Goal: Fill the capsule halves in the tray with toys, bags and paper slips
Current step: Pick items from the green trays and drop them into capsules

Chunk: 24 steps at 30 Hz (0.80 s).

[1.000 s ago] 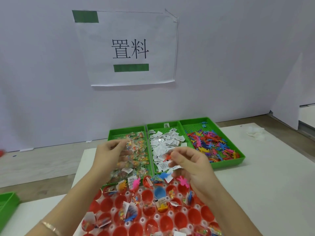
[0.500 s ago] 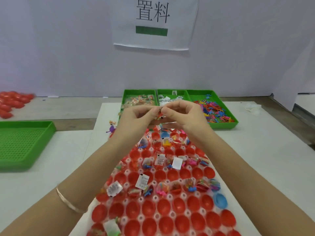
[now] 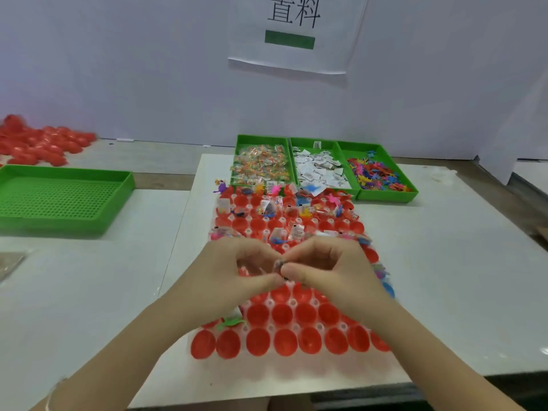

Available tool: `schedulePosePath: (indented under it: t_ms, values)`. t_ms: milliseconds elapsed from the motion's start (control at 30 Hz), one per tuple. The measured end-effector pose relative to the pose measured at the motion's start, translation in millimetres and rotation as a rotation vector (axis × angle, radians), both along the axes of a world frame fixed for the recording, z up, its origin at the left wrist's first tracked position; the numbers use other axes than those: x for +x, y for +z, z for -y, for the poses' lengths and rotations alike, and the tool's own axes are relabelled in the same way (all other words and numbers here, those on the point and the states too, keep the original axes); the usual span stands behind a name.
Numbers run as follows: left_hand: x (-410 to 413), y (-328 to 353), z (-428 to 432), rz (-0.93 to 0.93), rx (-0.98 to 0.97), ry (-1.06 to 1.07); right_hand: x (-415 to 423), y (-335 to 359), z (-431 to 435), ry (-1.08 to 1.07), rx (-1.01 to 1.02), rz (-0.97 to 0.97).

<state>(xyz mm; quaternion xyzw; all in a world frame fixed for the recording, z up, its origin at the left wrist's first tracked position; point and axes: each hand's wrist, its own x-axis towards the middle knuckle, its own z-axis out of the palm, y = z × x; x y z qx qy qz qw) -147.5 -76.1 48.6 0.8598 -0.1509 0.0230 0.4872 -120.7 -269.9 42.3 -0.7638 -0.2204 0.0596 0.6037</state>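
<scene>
Both hands meet at mid-frame above the tray (image 3: 293,302). The left hand (image 3: 237,272) and right hand (image 3: 329,268) pinch one small item (image 3: 278,266) between their fingertips, too blurred to name. The capsule halves (image 3: 284,341) in the lower rows sit bare, while those higher up hold pieces. Best to free the item cleanly, then drop it straight into a bare half, wrists lifted clear of loaded cups.

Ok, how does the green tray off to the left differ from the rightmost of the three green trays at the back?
The left tray shows its bare perforated floor; the rightmost tray holds a heap of coloured toys. The left tray sits alone on the neighbouring surface; the rightmost tray stands side by side with the paper-slip tray. Both are green plastic with low walls.
</scene>
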Motion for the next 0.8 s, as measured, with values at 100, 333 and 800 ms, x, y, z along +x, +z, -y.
schedulePosePath:
  t_ms: [100,333,800]
  values:
    - [-18.1,-6.5,-4.5,0.021,0.126,0.001,-18.3,-12.5,-3.2,0.015,-0.095,0.006]
    - [-38.0,-15.0,-22.6,-0.018,0.123,0.171,-31.2,-23.8,-22.2,0.021,-0.318,0.076]
    - [-78.7,-47.1,-22.2,0.111,0.304,0.387,-20.2,-5.5,-32.4,0.181,-0.772,0.179]
